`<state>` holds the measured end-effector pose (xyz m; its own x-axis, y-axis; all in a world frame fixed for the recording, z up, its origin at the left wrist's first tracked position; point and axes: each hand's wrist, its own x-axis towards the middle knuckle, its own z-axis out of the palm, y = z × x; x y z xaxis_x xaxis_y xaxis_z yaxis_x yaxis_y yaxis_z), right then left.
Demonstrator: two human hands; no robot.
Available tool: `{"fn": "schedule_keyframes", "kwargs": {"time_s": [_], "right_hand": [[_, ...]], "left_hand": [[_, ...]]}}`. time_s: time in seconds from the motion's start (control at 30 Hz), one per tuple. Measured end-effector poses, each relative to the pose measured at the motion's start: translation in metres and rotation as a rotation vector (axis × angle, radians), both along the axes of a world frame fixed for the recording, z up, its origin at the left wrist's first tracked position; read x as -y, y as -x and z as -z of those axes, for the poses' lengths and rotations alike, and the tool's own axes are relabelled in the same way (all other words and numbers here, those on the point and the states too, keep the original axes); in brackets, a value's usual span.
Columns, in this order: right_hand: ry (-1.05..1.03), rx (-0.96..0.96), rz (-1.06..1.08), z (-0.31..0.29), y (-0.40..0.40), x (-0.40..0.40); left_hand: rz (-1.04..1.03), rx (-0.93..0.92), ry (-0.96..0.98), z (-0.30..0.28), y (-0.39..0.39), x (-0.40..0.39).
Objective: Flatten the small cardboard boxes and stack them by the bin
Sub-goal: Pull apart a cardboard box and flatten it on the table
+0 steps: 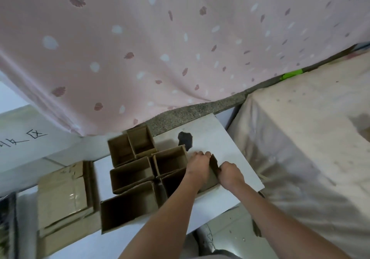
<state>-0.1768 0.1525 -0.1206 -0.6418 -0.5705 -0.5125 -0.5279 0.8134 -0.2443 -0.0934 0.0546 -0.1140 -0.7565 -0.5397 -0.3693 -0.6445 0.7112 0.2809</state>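
Observation:
Several small open cardboard boxes (pixel 132 173) stand close together on a white table (pixel 230 158). Both my hands hold the rightmost box (pixel 213 165), near the table's right side. My left hand (pixel 198 166) curls over its far left wall and my right hand (pixel 230 173) grips its right wall. That box's inside is mostly hidden behind my left hand and forearm. At the left, lower down, lies a pile of flattened cardboard (pixel 64 198).
A pink patterned curtain (pixel 160 48) hangs just behind the table. A cloth-covered block (pixel 310 148) stands close on the right. A dark patch (pixel 185 139) marks the tabletop behind my hands. A white sheet with handwriting (pixel 26 138) lies at the left.

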Motion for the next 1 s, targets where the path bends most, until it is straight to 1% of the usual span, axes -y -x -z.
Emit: {"fn": "schedule_keyframes", "kwargs": {"time_s": [0.1, 0.2, 0.33, 0.4, 0.5, 0.53, 0.6, 0.67, 0.73, 0.83, 0.93, 1.0], "right_hand": [[-0.018, -0.157, -0.068, -0.016, 0.019, 0.006], [0.014, -0.302, -0.159, -0.034, 0.035, 0.014], [0.066, -0.396, -0.271, -0.053, 0.051, 0.025], [0.108, -0.461, -0.322, -0.060, 0.058, 0.030], [0.242, -0.469, -0.376, -0.063, 0.068, 0.036], [0.275, -0.459, -0.401, -0.061, 0.070, 0.036], [0.336, -0.429, -0.457, -0.056, 0.074, 0.037], [0.393, -0.427, -0.512, -0.050, 0.077, 0.035], [0.433, -0.457, -0.585, -0.040, 0.082, 0.032], [0.424, -0.415, -0.676, -0.030, 0.091, 0.023], [0.505, -0.413, -0.764, -0.027, 0.100, 0.015], [0.523, -0.247, -0.810, -0.025, 0.106, 0.007]], "left_hand": [[-0.107, -0.161, -0.095, -0.007, 0.010, 0.010], [-0.218, -0.301, -0.216, -0.012, 0.018, 0.020], [-0.390, -0.458, -0.445, -0.025, 0.025, 0.029], [-0.478, -0.516, -0.592, -0.032, 0.023, 0.031], [-0.686, -0.601, -0.886, -0.040, 0.023, 0.040], [-0.761, -0.607, -0.950, -0.042, 0.024, 0.044], [-0.858, -0.600, -1.008, -0.042, 0.026, 0.050], [-0.911, -0.621, -1.034, -0.040, 0.029, 0.047], [-0.947, -0.598, -0.991, -0.037, 0.032, 0.042], [-0.913, -0.451, -0.829, -0.037, 0.051, 0.033], [-0.892, -0.269, -0.697, -0.037, 0.075, 0.027], [-0.910, -0.208, -0.650, -0.038, 0.086, 0.019]]}}
